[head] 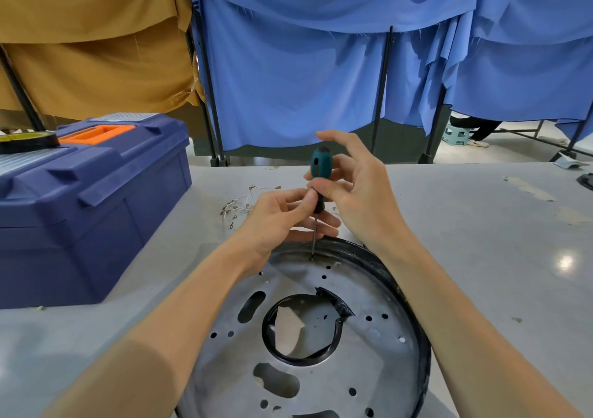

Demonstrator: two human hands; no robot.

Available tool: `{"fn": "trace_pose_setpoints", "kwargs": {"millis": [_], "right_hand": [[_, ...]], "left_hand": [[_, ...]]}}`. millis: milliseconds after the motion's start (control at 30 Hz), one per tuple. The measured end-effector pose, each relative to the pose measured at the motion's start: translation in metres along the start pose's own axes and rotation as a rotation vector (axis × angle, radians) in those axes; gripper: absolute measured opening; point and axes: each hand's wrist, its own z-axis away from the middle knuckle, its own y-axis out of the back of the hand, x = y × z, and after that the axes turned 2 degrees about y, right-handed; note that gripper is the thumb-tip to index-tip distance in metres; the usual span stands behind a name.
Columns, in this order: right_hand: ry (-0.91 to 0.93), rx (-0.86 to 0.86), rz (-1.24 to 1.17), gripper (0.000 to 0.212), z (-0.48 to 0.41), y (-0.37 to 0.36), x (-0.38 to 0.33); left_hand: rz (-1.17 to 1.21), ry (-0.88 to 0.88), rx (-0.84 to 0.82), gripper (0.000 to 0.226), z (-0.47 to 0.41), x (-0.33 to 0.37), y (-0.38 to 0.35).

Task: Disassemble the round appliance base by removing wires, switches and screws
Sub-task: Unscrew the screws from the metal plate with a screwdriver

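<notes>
Head view, looking down over both bare forearms at a grey table (481,241). Both hands meet on a screwdriver (320,174) with a teal and black handle, standing nearly upright. The left hand (282,218) pinches the lower black part of the handle between thumb and forefinger, its other fingers curled loosely underneath toward the shaft. The right hand (356,190) grips the handle from the other side with thumb and a lower finger, while its forefinger and middle finger are lifted and spread open above the handle's top, touching nothing.

Below the two hands the thin metal shaft runs straight down, and its tip sits on a small screw (312,258) at the far edge of the round appliance base (369,337). That base lies flat on the table between the forearms, directly under and nearer than the hands: a silvery metal disc with a black rim, many small round holes, a few oblong cut-outs, and a large central opening lined with torn black material.

Just beyond the left hand, on the tabletop, lies a small heap of loose wires (239,204) with metal ring ends. Well to the left of the left forearm stands a blue toolbox (96,209) with an orange handle; a roll of black tape (27,141) rests on its lid.
</notes>
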Motion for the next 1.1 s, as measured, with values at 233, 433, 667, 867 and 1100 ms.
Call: {"fn": "trace_pose_setpoints", "kwargs": {"millis": [233, 433, 667, 867, 1100], "right_hand": [[0.025, -0.001, 0.052, 0.041, 0.0012, -0.0038, 0.0007], [-0.018, 0.008, -0.017, 0.047, -0.0010, -0.0007, 0.0001], [0.001, -0.011, 0.067, 0.046, 0.0000, -0.0043, 0.0027], [-0.010, -0.012, -0.012, 0.046, -0.0007, -0.0008, 0.0000], [0.004, -0.004, 0.077, 0.058, -0.0006, -0.0023, 0.0015]], "left_hand": [[0.026, 0.000, 0.063, 0.048, -0.0017, 0.0004, -0.0006], [0.030, 0.006, -0.010, 0.029, -0.0003, -0.0005, 0.0011], [0.032, -0.003, 0.055, 0.050, -0.0015, 0.0000, -0.0003], [0.062, -0.007, 0.017, 0.029, -0.0023, -0.0006, 0.0020], [0.044, -0.009, 0.038, 0.044, -0.0017, 0.0002, 0.0011]]}}
